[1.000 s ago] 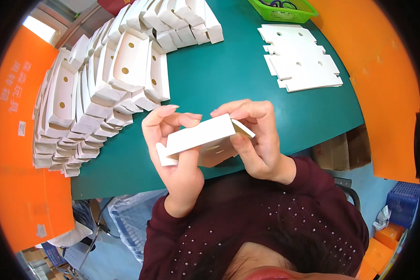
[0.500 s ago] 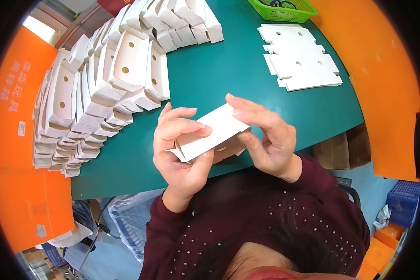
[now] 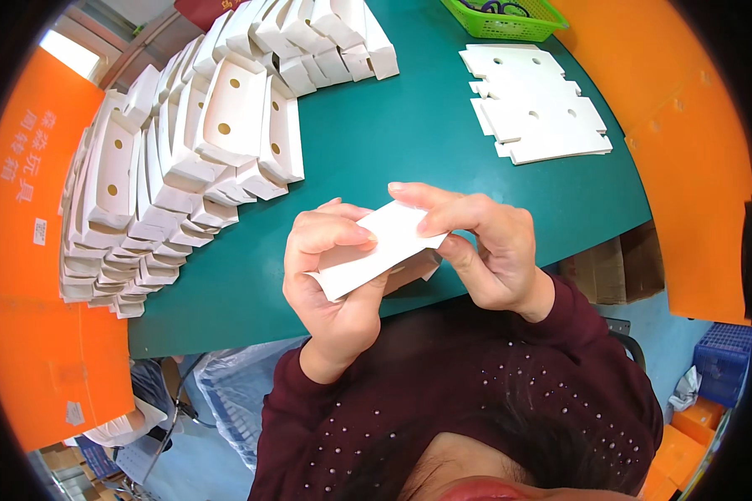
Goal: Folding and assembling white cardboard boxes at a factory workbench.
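Between both hands, above the near edge of the green table, I hold a white cardboard tray (image 3: 380,249), partly folded and tilted. My left hand (image 3: 332,271) grips its left end, thumb underneath and fingers over the top side. At the other end my right hand (image 3: 485,246) is closed on the card, its thumb below and fingers on the upper face. A panel with a hole shows beneath, mostly hidden by the top side and my fingers. Folded white trays (image 3: 230,113) with round holes stand piled at the left. Flat white die-cut blanks (image 3: 547,125) lie in a stack at the right.
A green plastic basket (image 3: 510,23) with dark-handled scissors sits at the far right of the green table (image 3: 368,138). Orange boxes (image 3: 46,351) flank the table on the left and right. A blue crate (image 3: 723,361) stands on the floor at the right.
Both hands have shifted slightly right and down with the tray. The tray has tilted, and my right fingers have moved further onto its upper face.
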The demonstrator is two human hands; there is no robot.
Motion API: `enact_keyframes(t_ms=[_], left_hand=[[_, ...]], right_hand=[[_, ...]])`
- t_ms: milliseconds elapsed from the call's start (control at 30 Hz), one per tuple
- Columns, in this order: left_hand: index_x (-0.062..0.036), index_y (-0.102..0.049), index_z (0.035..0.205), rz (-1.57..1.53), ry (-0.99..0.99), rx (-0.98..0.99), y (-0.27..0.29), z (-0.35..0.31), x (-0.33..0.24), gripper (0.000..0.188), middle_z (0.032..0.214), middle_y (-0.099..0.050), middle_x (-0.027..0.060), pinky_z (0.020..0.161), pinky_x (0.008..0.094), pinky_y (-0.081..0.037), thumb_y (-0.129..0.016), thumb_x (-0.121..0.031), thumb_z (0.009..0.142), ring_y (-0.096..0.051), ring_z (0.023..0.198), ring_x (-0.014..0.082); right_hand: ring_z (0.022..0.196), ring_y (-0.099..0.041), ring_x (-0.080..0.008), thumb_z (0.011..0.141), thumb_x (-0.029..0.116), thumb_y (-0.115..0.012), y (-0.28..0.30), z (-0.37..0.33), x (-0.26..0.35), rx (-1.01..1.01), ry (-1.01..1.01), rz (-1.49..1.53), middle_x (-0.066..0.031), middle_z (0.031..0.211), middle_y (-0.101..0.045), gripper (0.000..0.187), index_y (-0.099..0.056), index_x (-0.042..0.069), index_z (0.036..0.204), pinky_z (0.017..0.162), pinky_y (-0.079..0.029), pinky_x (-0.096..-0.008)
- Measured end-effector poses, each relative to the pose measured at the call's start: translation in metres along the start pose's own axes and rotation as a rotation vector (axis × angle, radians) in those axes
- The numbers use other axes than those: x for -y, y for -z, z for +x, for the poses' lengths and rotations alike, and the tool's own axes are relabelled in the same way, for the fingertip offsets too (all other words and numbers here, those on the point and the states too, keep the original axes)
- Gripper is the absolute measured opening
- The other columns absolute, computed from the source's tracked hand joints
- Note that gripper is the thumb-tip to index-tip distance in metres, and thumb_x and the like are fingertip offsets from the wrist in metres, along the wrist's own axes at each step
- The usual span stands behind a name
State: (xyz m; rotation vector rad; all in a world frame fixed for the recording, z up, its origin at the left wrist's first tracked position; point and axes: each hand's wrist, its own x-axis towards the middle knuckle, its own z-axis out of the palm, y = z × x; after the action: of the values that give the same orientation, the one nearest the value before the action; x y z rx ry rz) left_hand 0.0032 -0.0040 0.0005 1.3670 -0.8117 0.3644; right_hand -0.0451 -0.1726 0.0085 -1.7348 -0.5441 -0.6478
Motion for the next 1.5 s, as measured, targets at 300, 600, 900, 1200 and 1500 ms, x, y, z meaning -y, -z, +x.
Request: enact_keyframes(t_ms=[300, 600, 900, 1200, 1500], left_hand=[[-0.0071, -0.053, 0.096, 0.116, -0.024, -0.028, -0.003, -0.002, 0.002, 0.031, 0.09, -0.056, 0.0046, 0.091, 0.0396, -0.04, -0.075, -0.001, 0.074, -0.058, 0.089, 0.0218], [-0.0067, -0.057, 0.092, 0.212, -0.083, 0.061, 0.004, 0.008, 0.002, 0.03, 0.087, -0.059, 0.0068, 0.086, 0.0433, -0.044, -0.071, 0.003, 0.067, -0.061, 0.085, 0.025], [-0.0027, -0.055, 0.098, -0.027, 0.046, 0.044, 0.003, 0.005, -0.004, 0.03, 0.094, -0.055, 0.0091, 0.082, 0.0341, -0.047, -0.068, 0.005, 0.072, -0.059, 0.091, 0.0235], [-0.0013, -0.051, 0.106, 0.009, 0.033, 0.12, 0.01, 0.005, 0.004, 0.034, 0.099, -0.053, 0.0089, 0.085, 0.0309, -0.044, -0.066, 0.003, 0.076, -0.056, 0.099, 0.0213], [-0.0005, -0.051, 0.119, 0.084, -0.211, -0.195, 0.013, -0.016, 0.023, 0.047, 0.116, -0.046, 0.012, 0.087, 0.041, -0.05, -0.072, -0.021, 0.083, -0.055, 0.102, 0.0299]], right_hand=[[0.106, -0.065, -0.033, 0.091, 0.002, -0.057, -0.002, 0.001, 0.005, 0.009, -0.012, -0.083, -0.0275, 0.117, -0.061, 0.008, -0.058, -0.001, 0.099, 0.085, -0.052, -0.0334], [0.11, -0.063, -0.0345, 0.09, 0.002, -0.059, -0.002, 0.004, 0.009, 0.004, 0.036, -0.093, -0.0274, 0.119, -0.061, 0.013, -0.059, -0.001, 0.102, 0.087, -0.052, -0.0344], [0.107, -0.065, -0.029, 0.082, 0.003, -0.069, 0.003, 0.008, 0.004, 0.06, -0.075, 0.037, -0.0244, 0.121, -0.061, 0.011, -0.063, 0.001, 0.092, 0.084, -0.053, -0.032], [0.102, -0.066, -0.0269, 0.077, -0.003, -0.072, -0.004, 0.012, 0.006, 0.002, -0.095, 0.0, -0.0213, 0.116, -0.064, 0.008, -0.066, 0.002, 0.081, 0.085, -0.052, -0.0326], [0.099, -0.061, -0.0271, 0.074, -0.002, -0.072, -0.014, 0.017, -0.005, -0.047, 0.06, -0.179, -0.0208, 0.114, -0.058, 0.024, -0.056, 0.004, 0.09, 0.082, -0.05, -0.032]])
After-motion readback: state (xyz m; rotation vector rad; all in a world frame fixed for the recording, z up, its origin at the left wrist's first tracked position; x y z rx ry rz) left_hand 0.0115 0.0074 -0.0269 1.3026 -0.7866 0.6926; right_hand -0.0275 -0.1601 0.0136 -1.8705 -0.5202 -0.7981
